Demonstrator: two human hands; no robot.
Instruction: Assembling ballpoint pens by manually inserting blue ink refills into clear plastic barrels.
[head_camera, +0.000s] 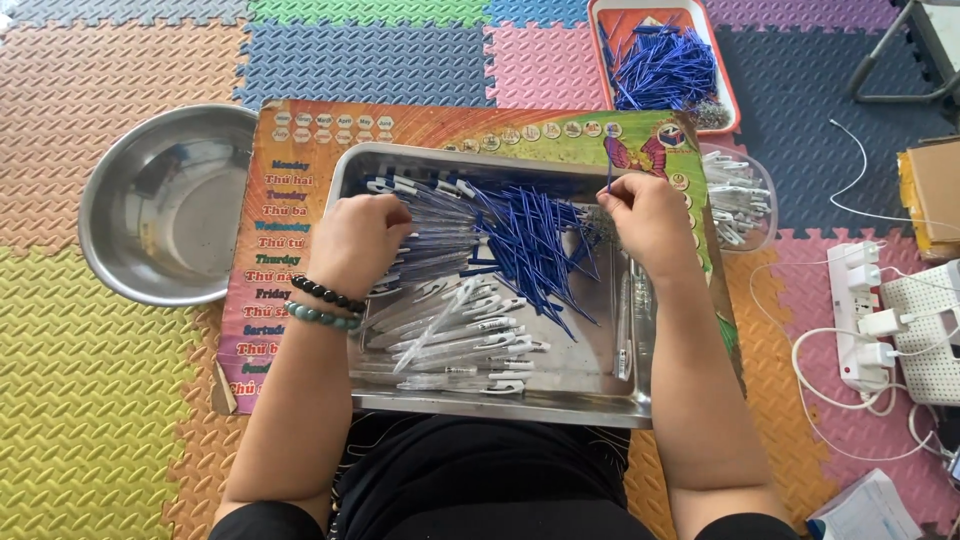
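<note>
A rectangular metal tray (500, 405) lies on a colourful printed board (300, 140) in front of me. It holds several clear pen barrels with white caps (460, 335) and a heap of blue ink refills (530, 235). My left hand (358, 240) rests in the tray's left part, fingers curled over the clear barrels; what it grips is hidden. It wears two bead bracelets at the wrist. My right hand (648, 215) is at the tray's right rim, pinching one blue refill (608, 160) held upright.
A round steel bowl (165, 205) stands left of the board. A red tray of blue refills (665, 65) is at the back. A clear bowl of white pen parts (740, 195) sits to the right. A white power strip with cables (865, 315) lies farther right.
</note>
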